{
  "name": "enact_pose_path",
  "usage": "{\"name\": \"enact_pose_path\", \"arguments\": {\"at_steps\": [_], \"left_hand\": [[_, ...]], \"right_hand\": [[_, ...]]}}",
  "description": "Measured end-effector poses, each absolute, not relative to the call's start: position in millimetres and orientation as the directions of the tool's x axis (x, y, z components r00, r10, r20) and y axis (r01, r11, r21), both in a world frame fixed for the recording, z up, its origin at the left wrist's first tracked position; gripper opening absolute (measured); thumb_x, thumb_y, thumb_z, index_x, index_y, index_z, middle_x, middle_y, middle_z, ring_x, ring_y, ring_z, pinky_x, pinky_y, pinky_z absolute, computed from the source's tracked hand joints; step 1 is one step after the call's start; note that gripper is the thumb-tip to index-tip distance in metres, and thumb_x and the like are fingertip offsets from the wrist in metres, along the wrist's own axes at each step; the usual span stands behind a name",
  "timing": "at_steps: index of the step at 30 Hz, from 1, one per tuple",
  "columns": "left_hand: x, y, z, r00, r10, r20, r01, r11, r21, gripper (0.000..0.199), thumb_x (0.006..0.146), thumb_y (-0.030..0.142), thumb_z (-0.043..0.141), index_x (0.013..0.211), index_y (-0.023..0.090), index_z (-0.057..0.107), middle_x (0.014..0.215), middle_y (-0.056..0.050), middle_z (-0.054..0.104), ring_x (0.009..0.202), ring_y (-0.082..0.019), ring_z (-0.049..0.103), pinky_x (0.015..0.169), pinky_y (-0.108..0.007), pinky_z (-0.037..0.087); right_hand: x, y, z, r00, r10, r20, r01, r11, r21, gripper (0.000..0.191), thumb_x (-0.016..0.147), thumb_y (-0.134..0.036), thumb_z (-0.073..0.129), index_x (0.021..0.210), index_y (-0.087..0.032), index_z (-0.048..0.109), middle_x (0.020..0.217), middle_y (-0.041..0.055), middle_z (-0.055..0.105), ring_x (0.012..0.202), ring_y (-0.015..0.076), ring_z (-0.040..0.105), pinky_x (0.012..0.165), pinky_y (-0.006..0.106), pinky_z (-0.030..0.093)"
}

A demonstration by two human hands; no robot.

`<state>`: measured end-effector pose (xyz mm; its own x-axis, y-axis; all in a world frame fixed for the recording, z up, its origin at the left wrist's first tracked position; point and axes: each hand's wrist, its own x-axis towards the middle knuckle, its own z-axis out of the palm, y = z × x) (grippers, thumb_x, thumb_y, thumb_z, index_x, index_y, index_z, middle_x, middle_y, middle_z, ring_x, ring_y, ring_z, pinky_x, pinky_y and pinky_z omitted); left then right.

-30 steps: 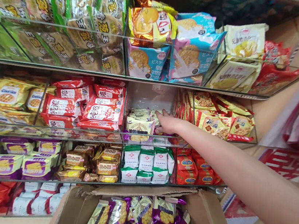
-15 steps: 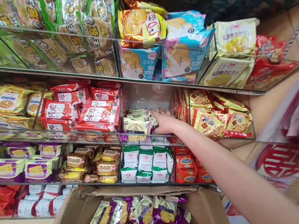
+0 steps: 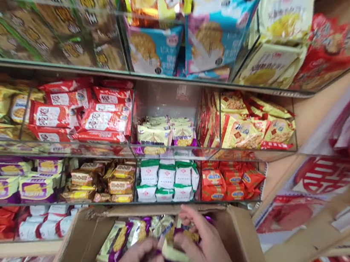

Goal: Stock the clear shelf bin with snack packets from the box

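Observation:
Both of my hands are over the cardboard box [image 3: 238, 238], which holds several cookie packets [image 3: 115, 243] in purple and cream wrappers. My right hand [image 3: 207, 251] reaches in from the right, thumb and fingers apart above the packets. From below comes my left hand [image 3: 138, 259], its curved fingers spread and somewhat blurred. One cream and purple packet [image 3: 174, 255] lies between the two hands; whether the fingertips touch it is unclear. On the middle shelf, matching packets [image 3: 153, 136] stand in two rows inside a clear compartment.
Clear dividers and glass shelf edges [image 3: 181, 80] separate the snacks. Red packets [image 3: 106, 117] stand left of the matching rows, yellow and red packets [image 3: 246, 127] right. White and green packets [image 3: 165, 175] are below. Red and white packaging [image 3: 323, 180] shows at right.
My right hand has left the middle-shelf compartment and come down over the box. My left hand has entered view. The camera has tilted down and moved closer.

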<state>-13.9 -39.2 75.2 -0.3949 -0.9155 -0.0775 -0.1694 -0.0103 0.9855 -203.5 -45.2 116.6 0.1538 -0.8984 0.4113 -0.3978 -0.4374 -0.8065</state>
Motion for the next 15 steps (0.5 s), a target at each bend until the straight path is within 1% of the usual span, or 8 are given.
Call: {"name": "enact_pose_path", "arguments": {"at_steps": [1, 3, 6, 8, 9, 11, 13, 15], "left_hand": [[-19.2, -43.2, 78.6, -0.358, -0.932, -0.064, -0.111, -0.026, 0.994, 0.03, 0.074, 0.045, 0.056, 0.086, 0.018, 0.06, 0.078, 0.001, 0.062, 0.076, -0.015, 0.055, 0.071, -0.026, 0.042], [-32.9, -48.4, 82.4, -0.241, -0.97, -0.023, -0.011, -0.021, 1.0, 0.025, 0.076, 0.042, 0.055, 0.082, 0.018, 0.058, 0.071, 0.002, 0.059, 0.068, -0.012, 0.051, 0.065, -0.023, 0.04], [-53.0, -48.0, 80.5, -0.122, -0.993, -0.006, 0.109, -0.019, 0.994, 0.021, 0.076, 0.039, 0.056, 0.083, 0.019, 0.055, 0.072, 0.003, 0.057, 0.068, -0.011, 0.049, 0.066, -0.022, 0.039], [-61.0, -44.3, 76.8, -0.064, -0.998, 0.011, 0.134, 0.002, 0.991, 0.019, 0.076, 0.037, 0.056, 0.085, 0.02, 0.053, 0.075, 0.003, 0.057, 0.074, -0.012, 0.05, 0.07, -0.022, 0.039], [-63.0, -42.4, 75.1, -0.04, -0.999, 0.022, 0.123, 0.017, 0.992, 0.019, 0.076, 0.037, 0.056, 0.085, 0.021, 0.052, 0.076, 0.003, 0.056, 0.076, -0.013, 0.05, 0.071, -0.022, 0.039], [-64.2, -39.6, 73.0, -0.003, -0.998, 0.055, 0.05, 0.055, 0.997, 0.017, 0.078, 0.037, 0.052, 0.087, 0.022, 0.051, 0.078, 0.003, 0.055, 0.077, -0.014, 0.05, 0.07, -0.023, 0.038], [-62.8, -39.0, 71.7, 0.013, -0.993, 0.117, -0.106, 0.115, 0.988, 0.017, 0.082, 0.037, 0.045, 0.085, 0.021, 0.051, 0.075, 0.002, 0.054, 0.074, -0.014, 0.05, 0.068, -0.023, 0.037], [-60.2, -40.9, 69.8, 0.029, -0.98, 0.195, -0.287, 0.179, 0.941, 0.02, 0.085, 0.036, 0.039, 0.081, 0.021, 0.051, 0.068, 0.002, 0.052, 0.065, -0.014, 0.047, 0.063, -0.023, 0.036]], "right_hand": [[-199.9, -45.0, 101.4, 0.077, -0.945, 0.319, -0.333, -0.326, -0.885, 0.035, 0.078, -0.038, 0.053, 0.108, -0.02, 0.05, 0.092, 0.0058, 0.061, 0.081, 0.018, 0.058, 0.067, 0.029, 0.049], [-193.4, -48.5, 83.4, -0.092, -0.979, 0.182, -0.166, -0.165, -0.972, 0.027, 0.08, -0.043, 0.047, 0.091, -0.018, 0.052, 0.076, 0.0026, 0.059, 0.068, 0.0159, 0.056, 0.059, 0.026, 0.047], [-190.2, -55.5, 78.8, -0.317, -0.948, 0.037, 0.079, -0.065, -0.995, 0.031, 0.079, -0.05, 0.044, 0.072, -0.02, 0.046, 0.062, -0.0018, 0.05, 0.056, 0.0135, 0.05, 0.051, 0.023, 0.042], [-192.3, -58.3, 80.5, -0.369, -0.929, -0.019, 0.156, -0.042, -0.987, 0.033, 0.08, -0.051, 0.042, 0.068, -0.021, 0.043, 0.057, -0.0037, 0.044, 0.052, 0.0126, 0.045, 0.047, 0.023, 0.038], [-194.0, -59.2, 80.8, -0.38, -0.925, -0.007, 0.133, -0.047, -0.99, 0.034, 0.08, -0.051, 0.041, 0.065, -0.021, 0.041, 0.055, -0.0043, 0.041, 0.051, 0.0124, 0.043, 0.047, 0.022, 0.037], [-197.0, -60.6, 79.3, -0.399, -0.912, 0.092, -0.017, -0.094, -0.995, 0.036, 0.08, -0.05, 0.042, 0.06, -0.021, 0.038, 0.054, -0.0047, 0.037, 0.053, 0.0121, 0.04, 0.048, 0.022, 0.035], [-197.8, -61.6, 75.5, -0.412, -0.886, 0.211, -0.191, -0.142, -0.971, 0.036, 0.081, -0.047, 0.042, 0.057, -0.021, 0.035, 0.054, -0.005, 0.034, 0.054, 0.0116, 0.036, 0.049, 0.022, 0.033], [-196.1, -62.2, 71.7, -0.424, -0.86, 0.283, -0.291, -0.166, -0.942, 0.036, 0.083, -0.045, 0.04, 0.057, -0.021, 0.033, 0.053, -0.0056, 0.031, 0.053, 0.0108, 0.033, 0.049, 0.022, 0.031]]}}
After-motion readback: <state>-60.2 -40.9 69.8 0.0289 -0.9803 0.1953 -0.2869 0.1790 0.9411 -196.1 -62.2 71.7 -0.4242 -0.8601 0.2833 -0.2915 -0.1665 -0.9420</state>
